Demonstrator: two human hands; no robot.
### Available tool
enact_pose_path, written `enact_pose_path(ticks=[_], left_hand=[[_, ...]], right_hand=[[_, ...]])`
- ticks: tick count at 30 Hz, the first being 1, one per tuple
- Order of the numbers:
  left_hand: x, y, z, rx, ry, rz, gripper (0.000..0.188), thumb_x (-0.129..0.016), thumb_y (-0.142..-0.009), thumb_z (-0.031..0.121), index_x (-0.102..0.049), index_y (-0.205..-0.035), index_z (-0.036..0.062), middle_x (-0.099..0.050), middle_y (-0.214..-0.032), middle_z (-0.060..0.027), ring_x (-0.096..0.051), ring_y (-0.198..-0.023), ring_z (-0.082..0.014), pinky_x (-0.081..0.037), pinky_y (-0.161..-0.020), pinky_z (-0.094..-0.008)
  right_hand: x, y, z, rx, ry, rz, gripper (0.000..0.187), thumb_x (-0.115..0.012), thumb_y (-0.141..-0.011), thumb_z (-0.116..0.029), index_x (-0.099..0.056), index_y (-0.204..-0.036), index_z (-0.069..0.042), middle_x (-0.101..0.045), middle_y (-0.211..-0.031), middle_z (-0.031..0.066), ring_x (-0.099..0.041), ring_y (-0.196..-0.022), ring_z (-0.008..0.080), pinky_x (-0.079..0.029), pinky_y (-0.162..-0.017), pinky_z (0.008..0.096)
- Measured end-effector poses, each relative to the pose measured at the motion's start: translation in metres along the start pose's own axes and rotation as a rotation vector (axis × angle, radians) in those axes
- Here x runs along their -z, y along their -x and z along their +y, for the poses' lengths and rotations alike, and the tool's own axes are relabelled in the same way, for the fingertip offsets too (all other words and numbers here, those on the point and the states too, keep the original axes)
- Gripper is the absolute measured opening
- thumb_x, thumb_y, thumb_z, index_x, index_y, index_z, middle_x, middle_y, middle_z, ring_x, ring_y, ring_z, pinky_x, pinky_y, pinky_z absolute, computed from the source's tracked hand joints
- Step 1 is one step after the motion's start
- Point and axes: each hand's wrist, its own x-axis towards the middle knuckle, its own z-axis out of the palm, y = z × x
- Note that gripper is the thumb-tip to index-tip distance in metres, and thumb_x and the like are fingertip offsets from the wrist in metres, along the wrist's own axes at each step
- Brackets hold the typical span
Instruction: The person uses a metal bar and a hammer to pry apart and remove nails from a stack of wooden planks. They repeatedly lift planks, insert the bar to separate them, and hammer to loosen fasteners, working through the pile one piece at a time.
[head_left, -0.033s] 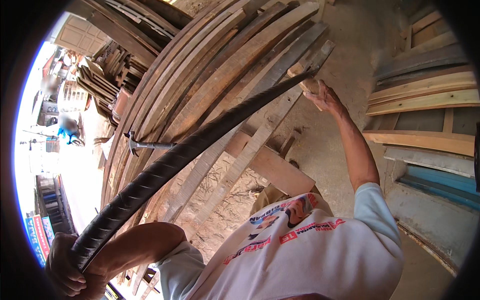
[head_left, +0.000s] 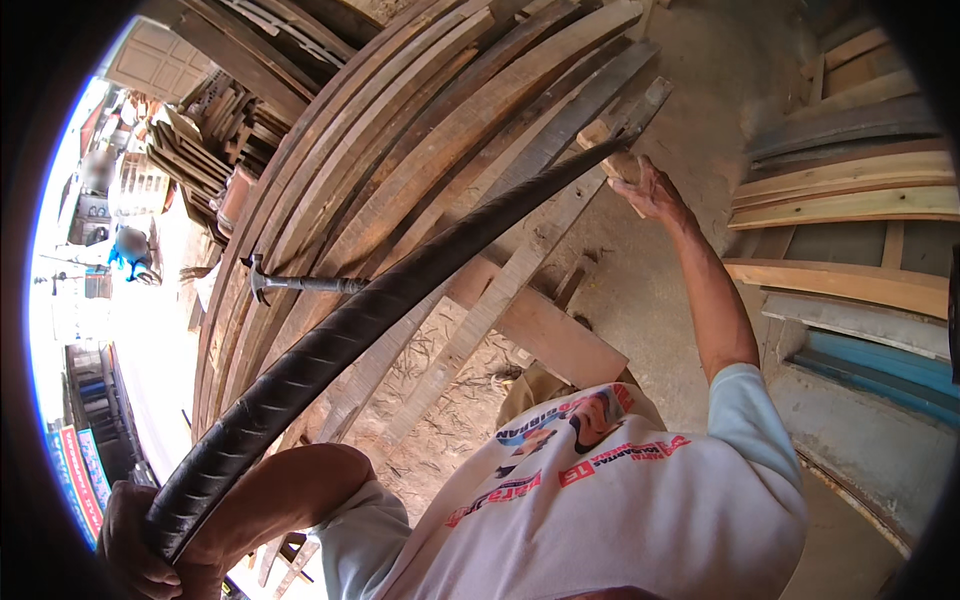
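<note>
A long, dark, ribbed steel bar [head_left: 345,330] runs slantwise from the lower left to the upper middle. My left hand [head_left: 135,545] is wrapped round its near end. At the far end, my right hand [head_left: 657,192] is closed on a small wooden block [head_left: 626,168] beside the bar's tip. That tip rests at the end of a pale plank [head_left: 520,270], next to the block. Whether the tip touches the block, I cannot tell. A claw hammer [head_left: 312,284] with a dark handle lies across the curved-looking planks, left of the bar.
Several long planks [head_left: 430,165] lie side by side at the upper left. A short, wide board [head_left: 560,340] crosses beneath the pale planks. Scattered nails [head_left: 430,350] cover the ground below. More boards [head_left: 845,205] stand at the right. A person in blue [head_left: 130,255] is far left.
The bar's near end and my left hand have shifted slightly down and to the right. My right hand still holds the block, almost unmoved.
</note>
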Motion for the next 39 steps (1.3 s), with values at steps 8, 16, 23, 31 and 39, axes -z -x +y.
enact_pose_path(ticks=[8,16,23,31,39], left_hand=[[0.102,0.142,0.044,0.035,0.0,0.301,0.034,-0.062,-0.104,0.023,-0.05,-0.073,0.0143,-0.041,-0.055,0.0059,-0.038,-0.044,-0.0062,-0.039,-0.049,-0.0229],[0.064,0.105,0.03,-0.007,-0.145,0.322,0.033,-0.035,-0.115,0.031,-0.049,-0.093,0.0112,-0.035,-0.059,0.0044,-0.029,-0.041,-0.0048,-0.036,-0.041,-0.0228],[0.017,0.116,0.027,-0.067,-0.24,0.308,0.032,-0.036,-0.114,0.029,-0.041,-0.089,0.0117,-0.037,-0.057,0.0031,-0.034,-0.04,-0.0044,-0.038,-0.041,-0.0222],[0.059,0.26,0.08,-0.023,-0.173,0.387,0.038,-0.054,-0.108,0.032,-0.041,-0.078,0.0123,-0.038,-0.051,0.0038,-0.036,-0.037,-0.0079,-0.044,-0.043,-0.0281],[0.035,0.198,0.088,-0.066,-0.323,0.897,0.036,-0.043,-0.113,0.032,-0.044,-0.081,0.0153,-0.029,-0.055,0.0086,-0.027,-0.042,-0.0017,-0.037,-0.046,-0.0203]], right_hand=[[0.003,-0.012,0.013,0.11,0.167,0.081,0.098,-0.072,-0.084,-0.064,-0.045,-0.144,0.008,-0.058,-0.135,0.0363,-0.058,-0.127,0.0474,-0.05,-0.103,0.0486],[0.009,0.013,-0.041,-0.005,-0.069,-0.073,0.098,-0.073,-0.086,-0.05,-0.036,-0.149,0.015,-0.047,-0.146,0.0384,-0.049,-0.137,0.0492,-0.043,-0.111,0.0496],[0.007,0.012,-0.033,0.06,0.079,-0.001,0.095,-0.071,-0.089,-0.048,-0.036,-0.148,0.017,-0.047,-0.143,0.0421,-0.048,-0.136,0.0508,-0.042,-0.111,0.0506],[0.01,0.017,-0.011,0.08,0.078,0.013,0.096,-0.069,-0.091,-0.048,-0.031,-0.15,0.019,-0.039,-0.15,0.0428,-0.041,-0.141,0.0524,-0.037,-0.116,0.0504],[0.003,0.013,-0.035,0.088,0.048,-0.075,0.096,-0.069,-0.09,-0.047,-0.032,-0.15,0.017,-0.042,-0.149,0.0403,-0.044,-0.141,0.0494,-0.039,-0.114,0.0509]])
